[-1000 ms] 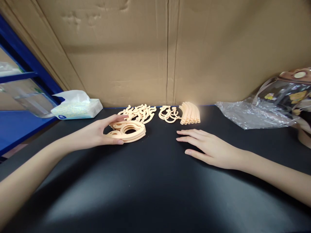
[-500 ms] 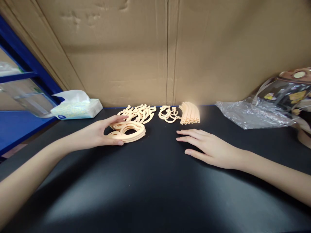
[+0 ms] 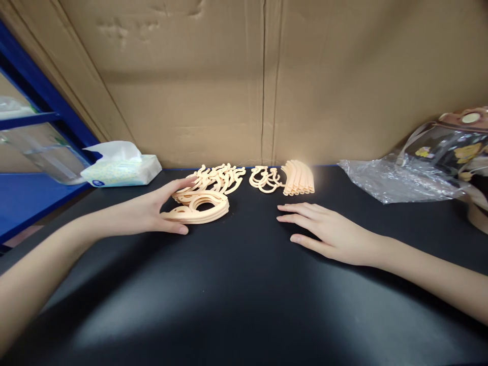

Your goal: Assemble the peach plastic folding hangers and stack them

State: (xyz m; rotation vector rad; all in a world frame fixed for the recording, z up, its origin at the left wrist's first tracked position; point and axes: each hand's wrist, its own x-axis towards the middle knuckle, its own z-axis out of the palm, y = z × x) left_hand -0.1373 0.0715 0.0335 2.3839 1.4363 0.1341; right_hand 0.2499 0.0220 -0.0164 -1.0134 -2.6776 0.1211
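My left hand (image 3: 143,211) is at the left end of a stack of peach plastic ring-shaped pieces (image 3: 213,211). Its fingers reach over the far side while the thumb lies just in front, spread apart around the stack; whether the palm side touches it I cannot tell. My right hand (image 3: 324,229) rests palm down on the black tabletop (image 3: 236,305), fingers stretched out and nothing in it. Beyond the hands lie a pile of curved peach pieces (image 3: 224,175), some peach hooks (image 3: 264,179) and a row of curved peach tubes (image 3: 298,178).
A tissue pack (image 3: 125,170) stands at the back left, beside a blue metal frame (image 3: 46,117). Toward the back right lie a crumpled clear plastic bag (image 3: 400,180) and a transparent bag with straps (image 3: 446,142). A cardboard wall (image 3: 190,91) closes off the rear.
The left hand has loosened: its thumb has slid off the stack toward the front left and the fingers have drawn back slightly. The stack and my right hand stay in place.
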